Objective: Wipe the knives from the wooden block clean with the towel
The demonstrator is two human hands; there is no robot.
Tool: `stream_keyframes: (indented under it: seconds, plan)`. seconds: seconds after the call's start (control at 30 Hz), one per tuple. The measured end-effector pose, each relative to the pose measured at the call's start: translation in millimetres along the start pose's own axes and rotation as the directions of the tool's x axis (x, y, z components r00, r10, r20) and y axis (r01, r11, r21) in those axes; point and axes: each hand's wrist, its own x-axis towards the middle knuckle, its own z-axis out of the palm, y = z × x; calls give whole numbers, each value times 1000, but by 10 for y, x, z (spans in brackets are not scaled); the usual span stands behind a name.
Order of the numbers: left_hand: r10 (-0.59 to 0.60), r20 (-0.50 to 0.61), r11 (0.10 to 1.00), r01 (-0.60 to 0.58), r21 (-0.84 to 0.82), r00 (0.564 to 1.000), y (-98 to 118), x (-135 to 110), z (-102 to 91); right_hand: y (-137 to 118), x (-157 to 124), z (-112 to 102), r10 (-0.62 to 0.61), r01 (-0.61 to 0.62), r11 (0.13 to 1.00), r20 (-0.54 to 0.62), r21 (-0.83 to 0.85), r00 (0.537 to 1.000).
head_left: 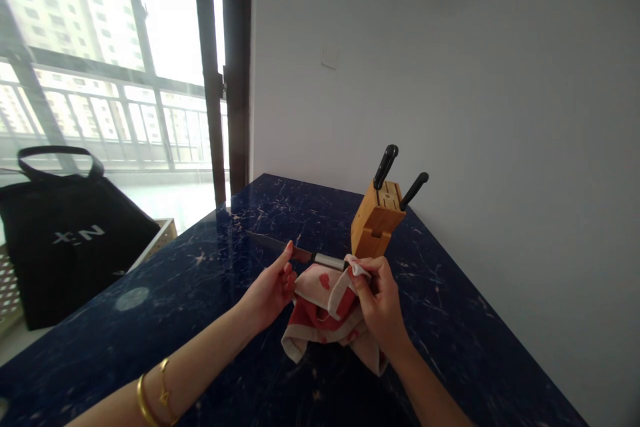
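A kitchen knife [329, 261] with a silver handle lies crosswise between my hands, its dark blade pointing left. My left hand [273, 290] is closed on the blade near the handle, thumb on top and fingers curled beneath. At the handle's right end, my right hand [383, 303] pinches a fold of a pink and red towel [323, 312] against the knife. The rest of the towel hangs loosely below the handle. Just beyond my right hand stands a wooden knife block [370, 227] with two black-handled knives in its slots.
The dark blue marble-patterned table [200, 300] runs up to a pale wall [475, 113] at the back and right. At the left, a black bag [75, 240] rests by a perforated crate [167, 233]. Glass doors [115, 60] stand behind it.
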Motion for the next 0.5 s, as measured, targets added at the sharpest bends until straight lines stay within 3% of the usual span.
stream_keyframes:
  seconds: [0.27,0.4,0.5]
  plan:
    - [92,48,982,-99,158,995,129,-23,-30,34,-49,-44,-231,256,953,158,-162,960]
    - [113,1,965,-110,237,994,117,23,-58,51,-36,-75,-312,367,911,268,-188,911]
    - [196,-58,955,-177,239,979,88,63,-80,47,-28,-80,-350,426,882,324,-201,879]
